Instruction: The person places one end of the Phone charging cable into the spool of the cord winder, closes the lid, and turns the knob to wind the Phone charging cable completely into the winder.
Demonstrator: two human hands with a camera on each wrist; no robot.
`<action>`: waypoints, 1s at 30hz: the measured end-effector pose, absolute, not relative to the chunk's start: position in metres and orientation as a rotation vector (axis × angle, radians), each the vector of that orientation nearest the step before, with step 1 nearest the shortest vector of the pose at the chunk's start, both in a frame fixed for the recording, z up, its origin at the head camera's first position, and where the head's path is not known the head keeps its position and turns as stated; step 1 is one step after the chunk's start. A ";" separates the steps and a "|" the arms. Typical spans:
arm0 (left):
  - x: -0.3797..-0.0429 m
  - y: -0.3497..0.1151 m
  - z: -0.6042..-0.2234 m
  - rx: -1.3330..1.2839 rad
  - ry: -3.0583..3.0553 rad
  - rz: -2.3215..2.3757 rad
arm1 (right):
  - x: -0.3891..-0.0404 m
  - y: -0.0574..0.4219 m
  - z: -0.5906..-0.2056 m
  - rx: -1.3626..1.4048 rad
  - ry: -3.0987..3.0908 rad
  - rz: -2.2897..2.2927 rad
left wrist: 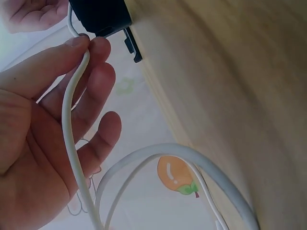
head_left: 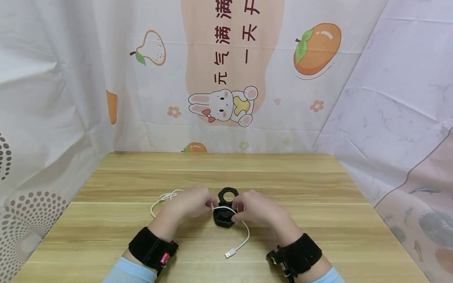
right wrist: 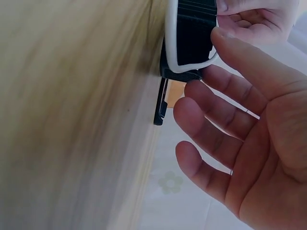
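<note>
A white USB cable lies across a black hinged case, whose ring-shaped lid stands open at the far side. My left hand pinches the cable between thumb and index finger just left of the case; the pinch shows plainly in the left wrist view, with the cable running down past the palm. On the other side, my right hand grips the case's right edge, thumb near and index finger behind. The cable bends around the case close to these fingertips. Its USB-A plug lies on the table towards me.
Loose coils of the cable lie to the left, partly behind the left forearm. The wooden table ends at a printed curtain at the back, with more curtain at both sides. Black straps circle both wrists.
</note>
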State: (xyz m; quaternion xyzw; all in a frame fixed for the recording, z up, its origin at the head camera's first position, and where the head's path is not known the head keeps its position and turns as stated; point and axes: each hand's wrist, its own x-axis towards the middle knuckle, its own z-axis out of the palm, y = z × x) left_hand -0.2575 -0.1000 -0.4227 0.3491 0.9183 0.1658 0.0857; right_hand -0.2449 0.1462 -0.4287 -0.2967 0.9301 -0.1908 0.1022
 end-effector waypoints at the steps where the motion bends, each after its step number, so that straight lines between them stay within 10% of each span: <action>1: -0.257 -0.100 -0.422 1.038 2.733 0.494 | -0.245 0.146 -0.429 -0.883 2.742 -0.569; 30: -0.266 -0.106 -0.423 0.942 2.700 0.544 | -0.264 0.144 -0.424 -1.068 2.613 -0.613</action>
